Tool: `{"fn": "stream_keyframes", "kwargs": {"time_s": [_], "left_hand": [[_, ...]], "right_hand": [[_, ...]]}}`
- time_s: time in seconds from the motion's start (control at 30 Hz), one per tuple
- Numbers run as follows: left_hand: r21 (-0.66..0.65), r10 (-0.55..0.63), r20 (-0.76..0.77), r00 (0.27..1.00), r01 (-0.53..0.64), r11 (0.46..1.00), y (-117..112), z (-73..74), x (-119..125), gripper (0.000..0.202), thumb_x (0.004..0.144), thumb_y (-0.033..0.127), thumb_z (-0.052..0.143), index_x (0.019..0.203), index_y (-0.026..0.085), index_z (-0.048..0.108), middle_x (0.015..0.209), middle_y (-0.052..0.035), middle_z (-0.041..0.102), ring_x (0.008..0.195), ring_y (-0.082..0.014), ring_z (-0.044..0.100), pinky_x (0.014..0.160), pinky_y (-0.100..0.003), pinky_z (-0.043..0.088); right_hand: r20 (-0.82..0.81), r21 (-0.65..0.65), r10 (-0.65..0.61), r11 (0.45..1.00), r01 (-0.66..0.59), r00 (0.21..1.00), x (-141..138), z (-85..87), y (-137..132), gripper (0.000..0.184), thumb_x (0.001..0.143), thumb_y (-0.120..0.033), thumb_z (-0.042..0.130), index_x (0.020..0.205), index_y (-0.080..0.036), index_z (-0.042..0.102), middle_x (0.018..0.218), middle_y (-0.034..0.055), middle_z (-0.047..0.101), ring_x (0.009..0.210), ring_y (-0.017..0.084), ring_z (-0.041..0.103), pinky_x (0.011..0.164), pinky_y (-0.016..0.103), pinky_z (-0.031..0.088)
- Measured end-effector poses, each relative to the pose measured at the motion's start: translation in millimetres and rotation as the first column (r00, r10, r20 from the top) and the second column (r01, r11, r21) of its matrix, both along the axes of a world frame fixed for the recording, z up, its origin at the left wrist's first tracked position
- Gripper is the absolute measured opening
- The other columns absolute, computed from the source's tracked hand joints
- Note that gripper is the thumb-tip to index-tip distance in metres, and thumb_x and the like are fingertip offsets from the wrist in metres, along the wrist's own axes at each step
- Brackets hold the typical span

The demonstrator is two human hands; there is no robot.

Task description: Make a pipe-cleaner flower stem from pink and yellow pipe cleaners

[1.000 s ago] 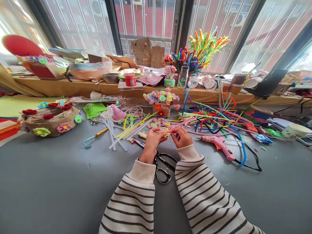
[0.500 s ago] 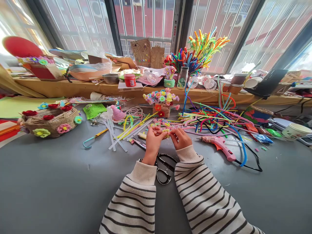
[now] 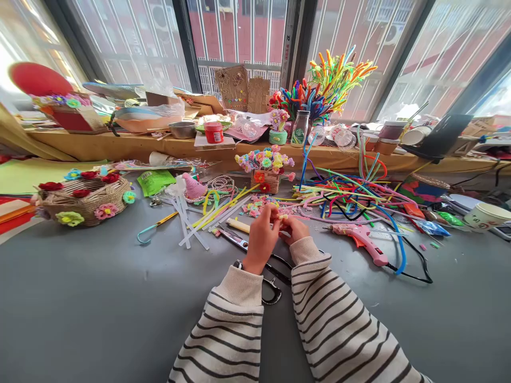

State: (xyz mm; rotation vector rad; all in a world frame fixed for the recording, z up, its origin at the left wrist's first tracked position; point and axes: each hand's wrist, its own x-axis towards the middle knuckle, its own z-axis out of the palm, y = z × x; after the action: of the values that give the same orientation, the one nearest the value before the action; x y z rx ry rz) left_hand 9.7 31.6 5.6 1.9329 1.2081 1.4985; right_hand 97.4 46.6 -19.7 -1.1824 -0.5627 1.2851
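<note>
Both hands meet just above the black scissors [image 3: 271, 276] on the grey tabletop [image 3: 99, 298]. Left hand [image 3: 261, 239] and right hand [image 3: 294, 230] each have fingers closed on a small yellow-pink pipe-cleaner flower [image 3: 282, 217], held between them. Pink glue gun [image 3: 359, 236] lies right of the scissors, flower-trimmed basket [image 3: 82, 197] far left.

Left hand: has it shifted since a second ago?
Yes. The left hand has closed in rightward against the right hand, judged against the pink glue gun lying on the table; the gap between the hands is gone.
</note>
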Motion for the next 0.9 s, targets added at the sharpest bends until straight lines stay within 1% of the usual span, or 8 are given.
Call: {"fn": "stream_keyframes", "kwargs": {"time_s": [0.07,0.17,0.33,0.5,0.67,0.73,0.8,0.9], "left_hand": [[-0.044,-0.038,0.042,0.998,0.040,0.998,1,-0.1,-1,0.015,0.065,0.015,0.048,0.077,0.019,0.040,0.067,0.0028,0.048,0.061,-0.0080,0.051,0.060,-0.021,0.041],[-0.183,-0.036,0.227,0.973,0.079,0.980,5,0.5,-4,0.022,0.061,0.018,0.053,0.077,0.018,0.038,0.067,0.0022,0.049,0.060,-0.0083,0.052,0.058,-0.021,0.043],[-0.424,0.062,0.503,0.862,0.184,0.887,10,0.1,-9,0.033,0.055,0.022,0.060,0.078,0.016,0.037,0.066,0.0013,0.051,0.058,-0.0084,0.053,0.057,-0.023,0.044],[-0.456,0.067,0.572,0.818,0.250,0.854,10,-1.7,-10,0.037,0.052,0.022,0.063,0.079,0.016,0.038,0.064,0.0018,0.051,0.057,-0.0082,0.053,0.057,-0.025,0.046],[-0.446,0.031,0.580,0.814,0.286,0.848,10,-3.5,-11,0.038,0.051,0.022,0.063,0.079,0.016,0.038,0.060,0.0031,0.050,0.056,-0.0089,0.053,0.057,-0.028,0.047],[-0.440,0.029,0.557,0.830,0.265,0.858,11,-4.6,-12,0.037,0.052,0.021,0.063,0.078,0.016,0.038,0.058,0.0036,0.050,0.054,-0.0087,0.052,0.056,-0.028,0.048],[-0.425,0.024,0.536,0.844,0.245,0.871,11,-5.4,-12,0.035,0.052,0.021,0.063,0.077,0.016,0.039,0.058,0.0037,0.050,0.054,-0.0085,0.052,0.056,-0.028,0.048],[-0.405,0.003,0.541,0.841,0.257,0.877,11,-4.9,-12,0.033,0.051,0.021,0.063,0.073,0.016,0.039,0.058,0.0045,0.048,0.054,-0.0082,0.052,0.055,-0.026,0.047]], "right_hand": [[-0.037,-0.015,0.022,1.000,-0.023,0.999,3,1.3,-1,0.005,0.049,-0.020,0.050,0.051,-0.016,0.048,0.044,-0.0046,0.048,0.047,0.008,0.047,0.040,0.018,0.040],[0.019,0.046,0.042,0.998,-0.042,0.999,5,4.5,-3,0.009,0.048,-0.022,0.054,0.052,-0.016,0.048,0.048,-0.0039,0.050,0.047,0.008,0.047,0.039,0.018,0.039],[0.216,0.198,0.029,0.977,-0.073,0.976,6,8.9,-6,0.020,0.047,-0.031,0.059,0.058,-0.015,0.052,0.054,-0.0030,0.051,0.049,0.007,0.047,0.039,0.017,0.038],[0.362,0.236,0.005,0.967,-0.097,0.932,10,12.5,-9,0.027,0.050,-0.039,0.059,0.058,-0.014,0.052,0.051,-0.0023,0.051,0.044,0.006,0.043,0.039,0.019,0.037],[0.407,0.245,0.042,0.957,-0.153,0.912,16,13.4,-8,0.026,0.049,-0.038,0.061,0.056,-0.013,0.055,0.044,-0.0044,0.045,0.038,0.004,0.038,0.037,0.018,0.034],[0.373,0.191,0.115,0.961,-0.198,0.921,17,11.6,-6,0.026,0.049,-0.038,0.061,0.056,-0.013,0.056,0.042,-0.0046,0.044,0.036,0.004,0.036,0.034,0.017,0.031],[0.263,0.113,0.202,0.965,-0.238,0.943,17,9.7,-5,0.025,0.049,-0.036,0.062,0.052,-0.012,0.054,0.041,-0.0045,0.043,0.035,0.003,0.035,0.031,0.015,0.027],[-0.065,0.037,0.298,0.955,-0.296,0.952,15,9.6,-5,0.024,0.046,-0.029,0.065,0.046,-0.013,0.048,0.041,-0.0046,0.043,0.034,0.002,0.034,0.026,0.012,0.020]]}}
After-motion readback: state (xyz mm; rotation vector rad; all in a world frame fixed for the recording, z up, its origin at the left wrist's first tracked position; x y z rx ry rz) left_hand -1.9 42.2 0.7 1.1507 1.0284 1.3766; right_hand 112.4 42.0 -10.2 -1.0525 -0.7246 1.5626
